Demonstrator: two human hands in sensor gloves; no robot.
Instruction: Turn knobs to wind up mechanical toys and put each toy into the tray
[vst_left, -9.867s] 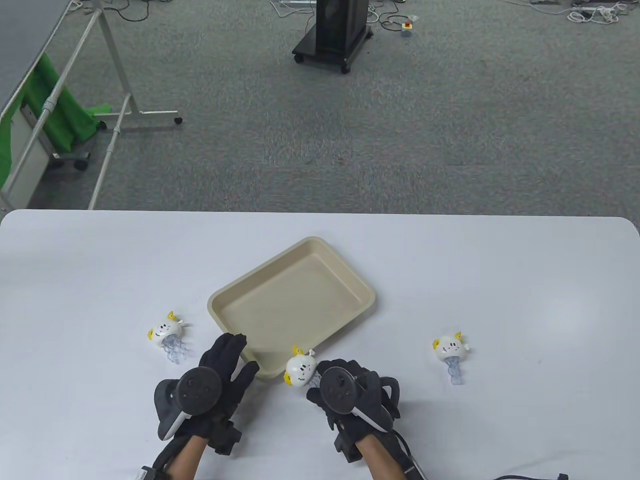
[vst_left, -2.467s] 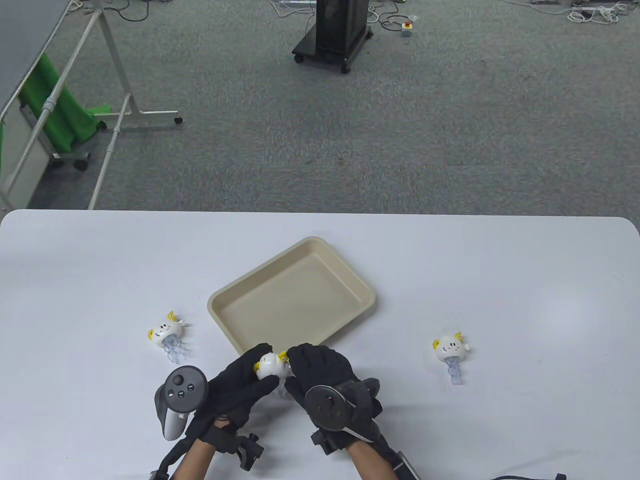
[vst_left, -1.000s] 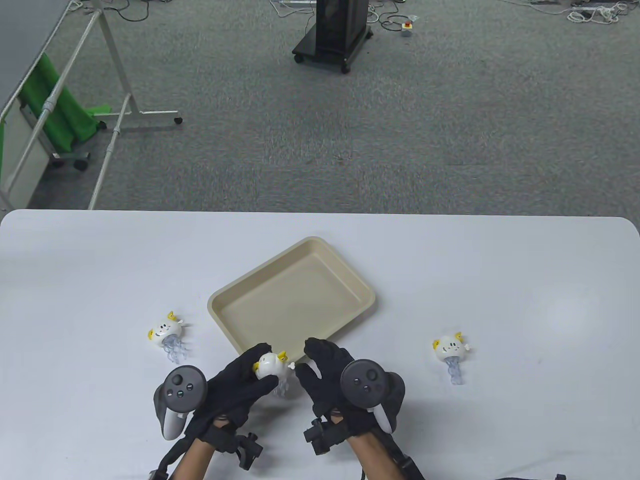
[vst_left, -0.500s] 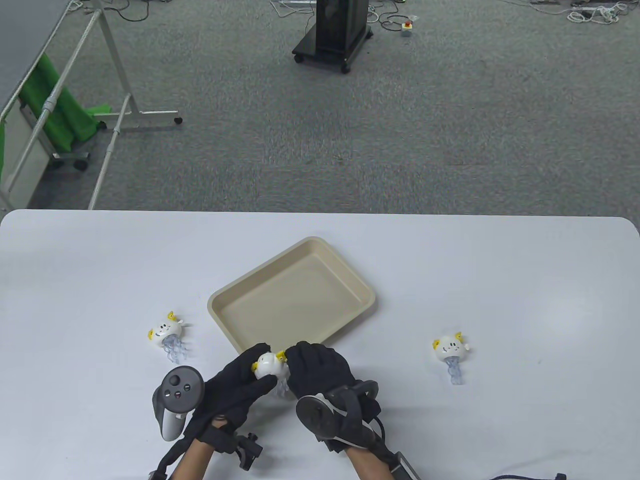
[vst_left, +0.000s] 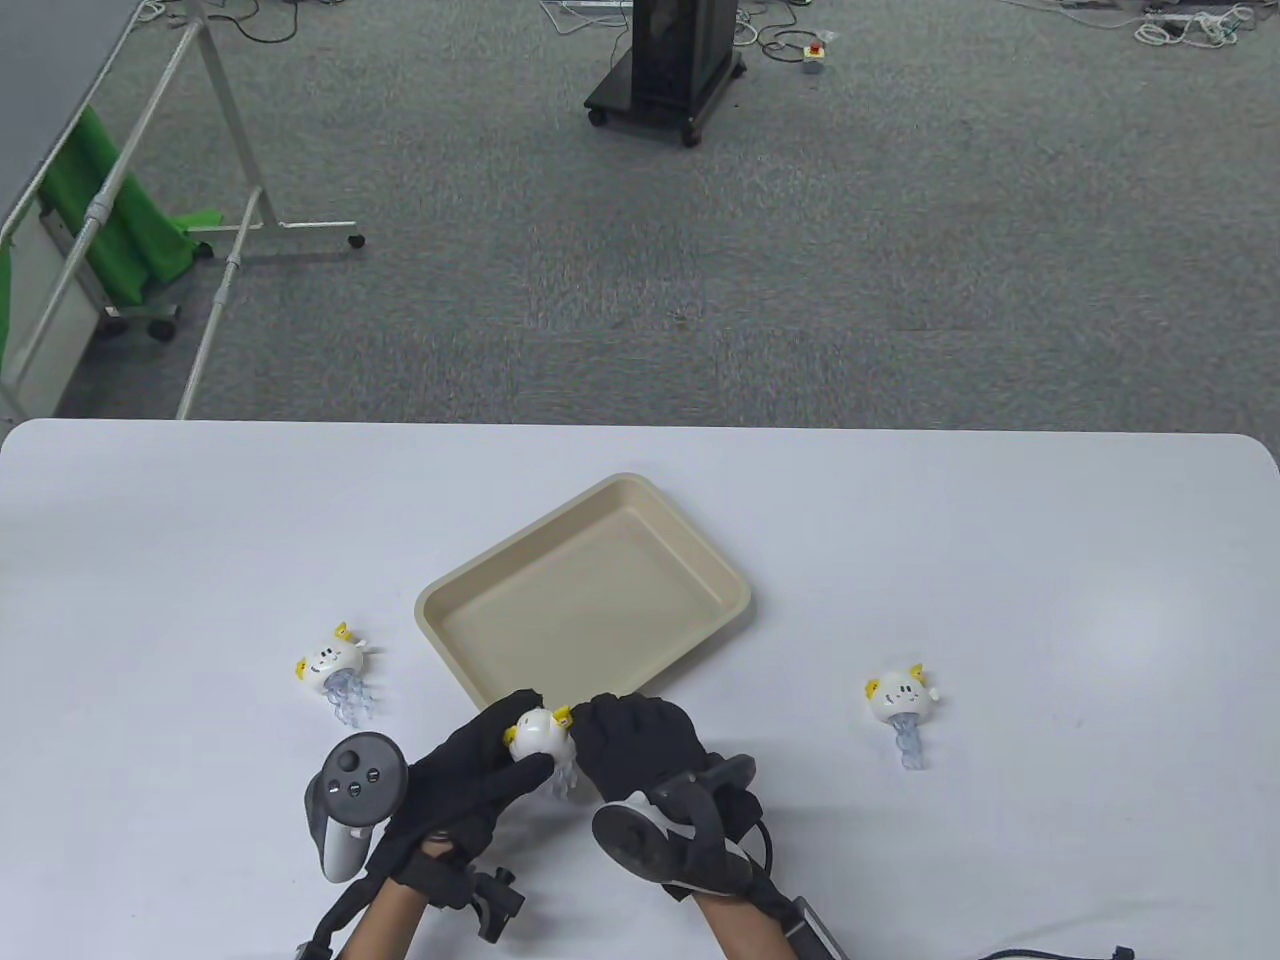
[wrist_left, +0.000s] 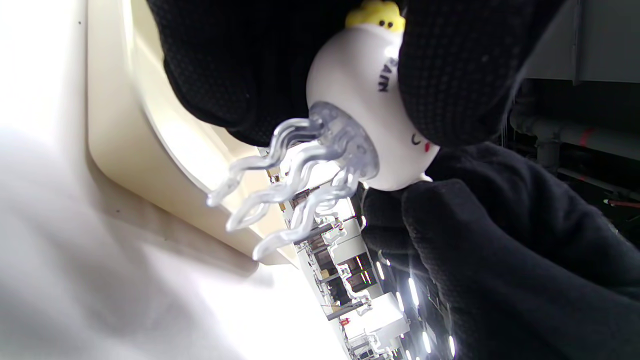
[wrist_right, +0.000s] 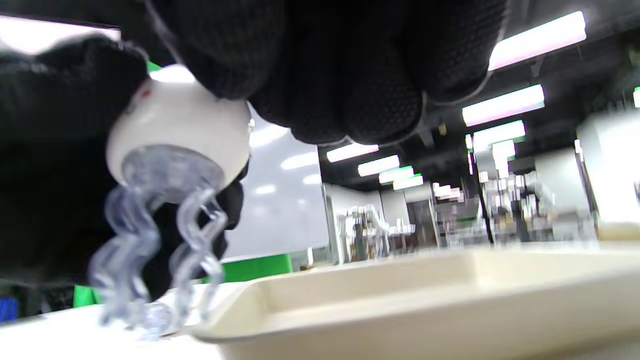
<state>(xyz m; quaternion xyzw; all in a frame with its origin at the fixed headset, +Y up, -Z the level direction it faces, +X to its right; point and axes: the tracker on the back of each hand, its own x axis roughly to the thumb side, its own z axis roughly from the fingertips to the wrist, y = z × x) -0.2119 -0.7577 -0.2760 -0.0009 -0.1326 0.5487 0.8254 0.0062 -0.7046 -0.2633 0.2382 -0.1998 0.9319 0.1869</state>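
Note:
A white jellyfish toy (vst_left: 540, 735) with yellow ears and clear tentacles (wrist_left: 280, 185) hangs just off the near corner of the beige tray (vst_left: 640, 500). My left hand (vst_left: 490, 750) grips its white body (wrist_left: 360, 95) from the left. My right hand (vst_left: 620, 735) pinches the toy's right side, where the knob is hidden under the fingers (wrist_right: 350, 75). The toy (wrist_right: 175, 135) is above the table, tentacles down. Two more jellyfish toys lie on the table: one (vst_left: 330, 665) left of the tray, one (vst_left: 900, 700) to the right.
The tray (wrist_right: 450, 300) is empty and sits askew mid-table. Past the table's far edge are carpet, a black wheeled stand (vst_left: 670, 70) and a white frame with green cloth (vst_left: 110, 230).
Over the last second my right hand came back onto the toy's right side and rolled its wrist, the tracker swinging from upward to low and toward me. Left hand and toy barely moved.

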